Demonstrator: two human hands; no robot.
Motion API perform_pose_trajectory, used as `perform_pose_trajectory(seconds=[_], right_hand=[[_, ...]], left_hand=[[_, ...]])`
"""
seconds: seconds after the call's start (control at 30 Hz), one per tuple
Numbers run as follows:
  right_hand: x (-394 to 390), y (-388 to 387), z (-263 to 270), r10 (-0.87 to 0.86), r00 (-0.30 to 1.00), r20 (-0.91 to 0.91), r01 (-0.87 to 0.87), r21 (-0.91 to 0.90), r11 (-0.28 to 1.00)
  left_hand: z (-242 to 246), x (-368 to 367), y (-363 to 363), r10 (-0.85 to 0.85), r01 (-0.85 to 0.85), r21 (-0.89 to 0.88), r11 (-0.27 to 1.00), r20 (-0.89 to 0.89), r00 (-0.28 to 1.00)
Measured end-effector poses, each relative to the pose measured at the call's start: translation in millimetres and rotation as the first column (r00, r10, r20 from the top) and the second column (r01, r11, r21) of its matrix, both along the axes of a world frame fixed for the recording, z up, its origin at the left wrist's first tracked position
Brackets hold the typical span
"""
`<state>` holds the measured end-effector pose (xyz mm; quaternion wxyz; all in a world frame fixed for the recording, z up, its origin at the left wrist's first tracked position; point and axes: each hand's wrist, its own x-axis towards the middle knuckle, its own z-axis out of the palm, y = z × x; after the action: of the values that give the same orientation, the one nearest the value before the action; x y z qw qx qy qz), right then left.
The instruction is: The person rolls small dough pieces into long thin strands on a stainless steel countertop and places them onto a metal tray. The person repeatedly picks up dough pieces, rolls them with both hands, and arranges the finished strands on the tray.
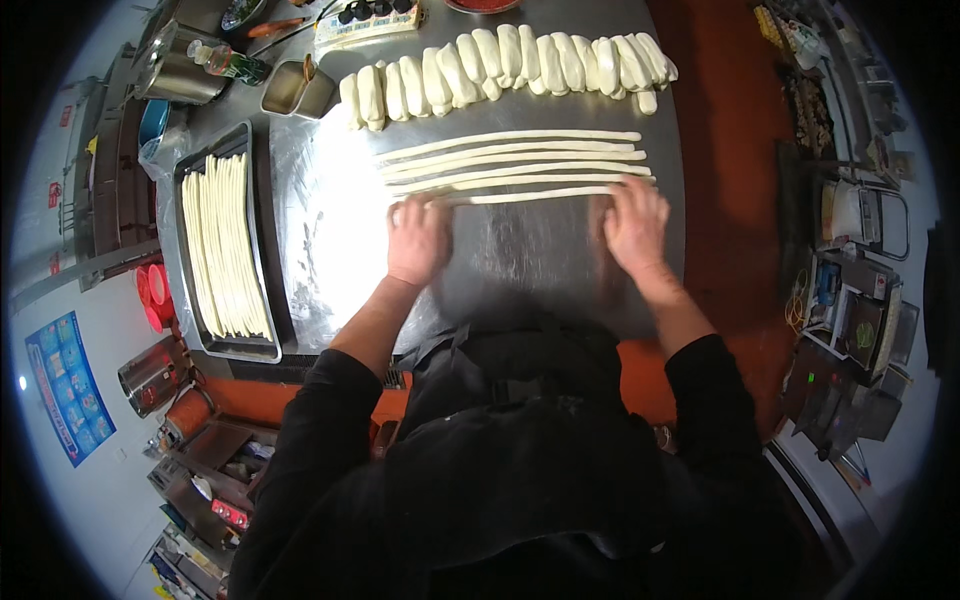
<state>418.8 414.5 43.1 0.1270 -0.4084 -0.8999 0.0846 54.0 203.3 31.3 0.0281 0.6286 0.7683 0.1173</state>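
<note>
My left hand [418, 234], slightly blurred, is at the left end of the nearest dough strand [532, 196]. At that strand's right end is my right hand [636, 223], its fingers curled around the end. The strand runs almost straight between them over the steel table. Just beyond it, several more long dough strands [517, 155] lie side by side, roughly parallel. Farther back, a row of thick dough pieces [450, 75] rests close together, some overlapping. My fingertips hide the ends of the nearest strand.
On the left of the steel table [517, 247], a dark tray [274, 349] holds many dough strands laid lengthwise. Behind it stand a square metal container [319, 94], a bottle [240, 64] and a large metal pot [180, 79]. A power strip [367, 28] lies at the back.
</note>
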Motion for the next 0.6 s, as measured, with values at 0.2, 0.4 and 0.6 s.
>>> perform_pose_trajectory(seconds=[0.2,0.4,0.6], right_hand=[[-56,-72,-17,0.079,0.993,0.092,-0.058,-0.207,0.977],[-68,-57,-21,0.039,0.996,0.084,-0.02,-0.218,0.976],[-80,-25,-4,-0.023,0.995,-0.095,0.008,-0.158,0.987]], left_hand=[[-4,60,14,-0.167,0.173,-0.211,0.962,0.047,0.985],[0,77,27,-0.079,0.092,-0.251,0.964,0.062,0.995],[15,60,15,-0.093,0.105,-0.066,0.992,0.165,0.982]])
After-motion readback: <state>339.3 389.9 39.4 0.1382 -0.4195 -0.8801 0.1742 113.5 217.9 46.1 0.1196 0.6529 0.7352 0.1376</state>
